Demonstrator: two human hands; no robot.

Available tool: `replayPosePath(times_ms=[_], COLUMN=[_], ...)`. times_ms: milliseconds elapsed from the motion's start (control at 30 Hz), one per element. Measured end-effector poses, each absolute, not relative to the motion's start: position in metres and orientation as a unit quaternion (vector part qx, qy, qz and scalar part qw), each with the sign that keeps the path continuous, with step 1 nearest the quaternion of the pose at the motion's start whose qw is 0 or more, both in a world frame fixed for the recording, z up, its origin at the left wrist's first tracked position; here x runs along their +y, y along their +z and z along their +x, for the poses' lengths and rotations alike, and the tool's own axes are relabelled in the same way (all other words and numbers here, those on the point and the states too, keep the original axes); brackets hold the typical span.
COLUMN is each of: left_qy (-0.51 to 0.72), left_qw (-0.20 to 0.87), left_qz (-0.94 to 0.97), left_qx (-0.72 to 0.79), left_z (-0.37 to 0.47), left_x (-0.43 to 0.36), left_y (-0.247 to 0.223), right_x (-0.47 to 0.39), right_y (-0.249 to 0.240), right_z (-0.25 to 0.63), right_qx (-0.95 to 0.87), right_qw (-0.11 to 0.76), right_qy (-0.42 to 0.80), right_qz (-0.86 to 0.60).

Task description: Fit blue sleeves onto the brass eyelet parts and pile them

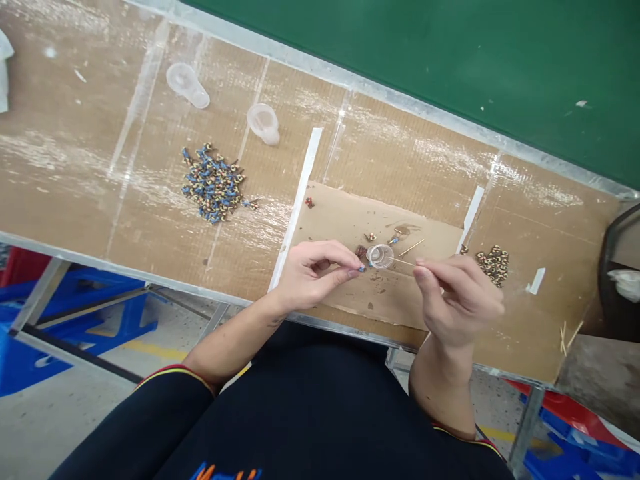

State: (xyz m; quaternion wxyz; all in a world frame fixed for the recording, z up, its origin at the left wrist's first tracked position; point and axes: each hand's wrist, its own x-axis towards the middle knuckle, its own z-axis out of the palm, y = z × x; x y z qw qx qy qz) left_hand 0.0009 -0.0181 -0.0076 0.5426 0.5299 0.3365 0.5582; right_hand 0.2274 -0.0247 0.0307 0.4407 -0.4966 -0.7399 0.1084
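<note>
My left hand pinches a tiny blue figurine-like piece between thumb and fingertips, left of a small clear cup. In my right hand is a thin wooden stick, its far end reaching to the cup's mouth. The cup stands on a cardboard sheet. Close around it lie a reddish-brown piece, a brown-and-cream piece, a small blue-tipped piece and another thin stick. Fingers hide part of the piece in my left hand.
A pile of blue-and-cream pieces lies to the left, with two translucent plastic cups behind it. Darker small pieces are heaped on the right. Several sticks rest near the right end. A green surface adjoins the table's far edge.
</note>
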Motion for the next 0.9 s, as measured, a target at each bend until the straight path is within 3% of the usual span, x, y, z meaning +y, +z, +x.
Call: replayPosePath(times_ms=[233,333,433,500,700,900], left_qy=[0.556,0.563,0.574,0.574,0.556,0.569], left_qw=[0.540,0.532,0.522,0.522,0.527,0.527], left_qz=[0.525,0.517,0.508,0.509,0.526,0.515], left_qx=[0.351,0.364,0.373,0.373,0.370,0.365], left_z=[0.000,0.000,0.001,0.001,0.000,0.000], left_x=[-0.018,-0.019,-0.019,-0.019,-0.018,-0.018], left_y=[-0.008,-0.009,-0.008,-0.008,-0.007,-0.007], right_x=[-0.025,-0.023,-0.022,-0.021,-0.011,0.001], right_y=[0.021,0.029,0.038,0.038,0.013,0.004], right_z=[0.223,0.243,0.283,0.308,0.342,0.349], right_qx=[-0.857,-0.848,-0.759,-0.691,-0.703,-0.734], right_qw=[0.279,0.305,0.376,0.371,0.128,0.064], right_qy=[0.048,0.075,-0.033,-0.075,0.054,0.075], right_qz=[-0.431,-0.426,-0.531,-0.616,-0.697,-0.671])
